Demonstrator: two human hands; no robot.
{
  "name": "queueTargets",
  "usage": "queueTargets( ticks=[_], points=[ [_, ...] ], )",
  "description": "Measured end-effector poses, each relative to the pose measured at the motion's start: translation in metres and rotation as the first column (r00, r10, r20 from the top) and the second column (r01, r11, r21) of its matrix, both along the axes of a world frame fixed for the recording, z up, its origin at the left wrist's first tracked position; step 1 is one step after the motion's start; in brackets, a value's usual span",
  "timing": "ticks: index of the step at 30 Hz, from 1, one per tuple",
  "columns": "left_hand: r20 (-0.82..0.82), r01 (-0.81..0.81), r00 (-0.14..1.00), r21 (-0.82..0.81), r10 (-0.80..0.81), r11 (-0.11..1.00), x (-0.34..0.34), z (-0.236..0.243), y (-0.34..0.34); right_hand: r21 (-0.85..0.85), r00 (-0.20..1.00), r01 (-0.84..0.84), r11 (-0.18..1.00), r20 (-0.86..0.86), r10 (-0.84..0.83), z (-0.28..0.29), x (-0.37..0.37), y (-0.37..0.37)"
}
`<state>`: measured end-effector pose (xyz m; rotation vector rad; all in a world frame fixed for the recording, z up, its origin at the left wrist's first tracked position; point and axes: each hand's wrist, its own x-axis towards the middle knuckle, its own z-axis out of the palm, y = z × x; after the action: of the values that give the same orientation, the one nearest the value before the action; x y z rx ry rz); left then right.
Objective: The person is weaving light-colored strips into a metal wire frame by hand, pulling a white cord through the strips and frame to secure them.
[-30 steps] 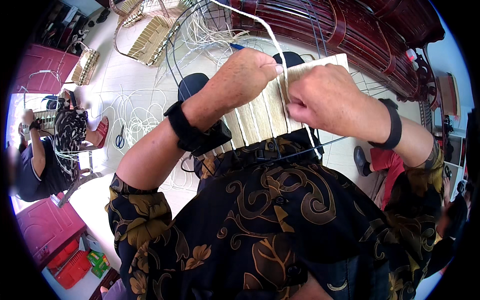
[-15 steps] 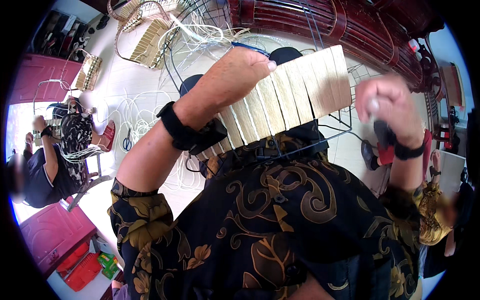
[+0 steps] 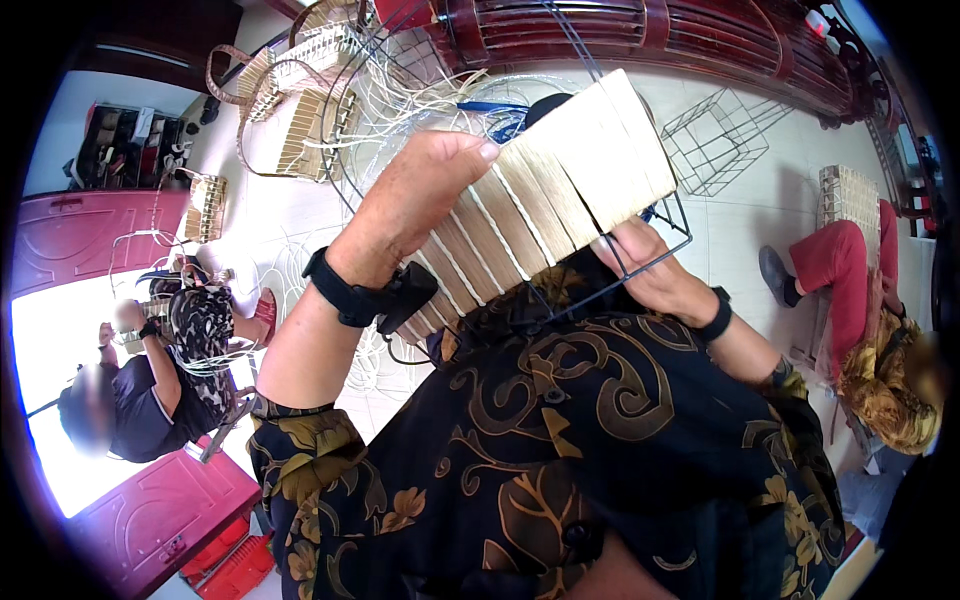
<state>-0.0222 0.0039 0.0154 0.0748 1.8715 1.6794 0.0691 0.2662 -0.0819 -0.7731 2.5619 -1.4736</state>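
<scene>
In front of my chest is a basket panel (image 3: 545, 195) of pale wood-look strips, laced with white cord and set on a dark wire frame (image 3: 650, 262). A dark slit separates its strips toward the right end. My left hand (image 3: 415, 195) grips the panel's far edge, thumb on top and fingers hidden behind it. Below the panel's right end, my right hand (image 3: 655, 275) reaches inside the wire frame. Its fingertips go out of sight behind the panel, so what they hold is hidden.
Loose pale cords (image 3: 410, 95) lie tangled on the floor beyond, near finished baskets (image 3: 315, 130). An empty wire frame (image 3: 725, 140) stands at the right, before a dark red wooden bench (image 3: 640, 35). One person (image 3: 150, 390) sits at the left, another (image 3: 850, 260) at the right.
My right hand has moved left and down from beyond the panel's right end to underneath it. The panel has shifted and tilted, with my left hand still on its far edge.
</scene>
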Motion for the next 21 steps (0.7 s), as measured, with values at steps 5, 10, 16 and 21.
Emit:
queueTargets(
  ticks=[5,10,16,21],
  points=[
    [-0.024,-0.005,1.000,0.007,0.005,1.000,-0.003,-0.005,0.001,-0.134,0.979,0.082,0.988,-0.176,-0.105,-0.068,-0.040,-0.017],
    [-0.013,-0.004,1.000,-0.025,0.004,1.000,-0.002,-0.008,-0.001,-0.295,0.995,0.003,0.956,0.094,0.025,-0.076,-0.051,-0.021],
    [-0.108,0.073,0.989,-0.206,-0.097,0.976,-0.012,-0.008,0.000,-0.591,0.934,-0.001,0.807,0.288,0.212,-0.088,-0.043,-0.017],
    [-0.234,0.112,0.955,-0.278,-0.180,0.954,-0.016,-0.012,-0.005,-0.408,0.997,-0.067,0.910,0.015,0.081,-0.076,-0.054,-0.021]
  ],
)
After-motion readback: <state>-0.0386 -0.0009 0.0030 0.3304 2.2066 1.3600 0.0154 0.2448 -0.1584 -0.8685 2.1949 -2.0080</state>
